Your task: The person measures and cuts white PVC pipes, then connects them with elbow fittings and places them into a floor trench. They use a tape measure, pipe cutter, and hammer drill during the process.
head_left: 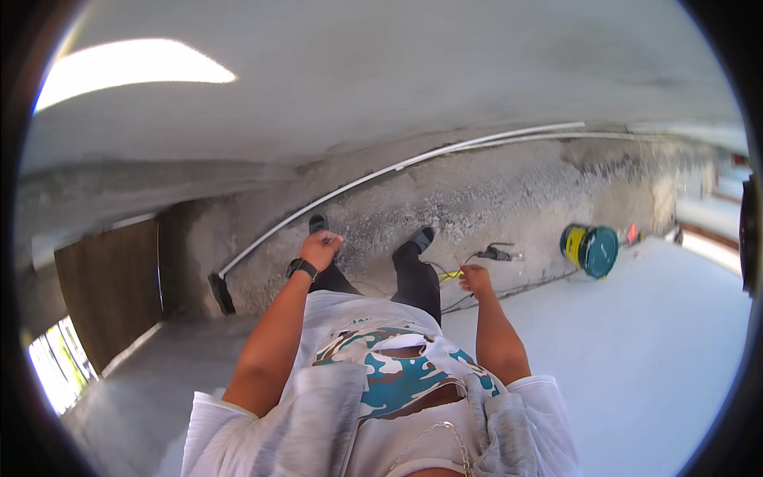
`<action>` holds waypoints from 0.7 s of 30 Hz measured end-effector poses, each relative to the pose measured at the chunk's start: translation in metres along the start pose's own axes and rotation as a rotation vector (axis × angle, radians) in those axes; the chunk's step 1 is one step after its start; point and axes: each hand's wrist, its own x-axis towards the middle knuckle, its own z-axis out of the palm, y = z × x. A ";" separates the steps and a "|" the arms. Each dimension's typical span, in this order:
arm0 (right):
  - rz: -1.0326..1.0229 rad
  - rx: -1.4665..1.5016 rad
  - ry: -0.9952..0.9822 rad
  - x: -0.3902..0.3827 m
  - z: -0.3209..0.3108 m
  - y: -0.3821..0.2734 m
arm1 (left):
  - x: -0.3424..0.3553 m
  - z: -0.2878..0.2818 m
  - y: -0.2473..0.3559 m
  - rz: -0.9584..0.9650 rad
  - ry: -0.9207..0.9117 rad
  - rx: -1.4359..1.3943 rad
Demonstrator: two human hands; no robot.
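Note:
My left hand [320, 249], with a black watch on its wrist, is raised in front of me above my left foot. Its fingers are pinched together; anything in them is too small to make out. Lower on the right, my right hand [475, 279] is closed at the end of a thin yellow strip [450, 275] that juts left towards my leg. I cannot tell what kind of thing the strip is. Just beyond that hand, a dark corded power tool [499, 254] lies on the floor, its black cable running near my right leg.
Long white pipes [342, 189] lie along the wall foot, ending at a dark block [222, 294] on the left. A dark green bucket [602, 253] with a yellow label stands on the right. Grey rubble [433, 215] covers part of the concrete floor. A brown panel [111, 286] stands far left.

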 end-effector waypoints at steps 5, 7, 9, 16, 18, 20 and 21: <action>0.191 -0.883 -0.202 -0.023 -0.024 0.037 | -0.098 -0.031 -0.016 0.028 0.060 -0.017; 0.335 -0.890 -0.096 -0.014 -0.018 0.027 | -0.139 -0.054 -0.052 -0.053 0.215 -0.084; 0.134 -1.078 -0.148 0.011 0.004 -0.004 | -0.167 -0.082 -0.101 -0.133 0.369 -0.178; -0.835 -1.524 -0.210 -0.025 0.253 -0.158 | -0.241 -0.157 -0.338 -0.547 0.859 -1.183; -0.660 -1.600 -0.216 -0.091 0.360 -0.175 | -0.259 -0.169 -0.413 -0.649 0.911 -1.415; -0.667 -1.446 -0.352 -0.149 0.484 -0.184 | -0.274 -0.184 -0.485 -0.805 0.883 -1.511; -0.649 -1.339 -0.453 -0.174 0.546 -0.182 | -0.286 -0.191 -0.518 -0.845 0.920 -1.591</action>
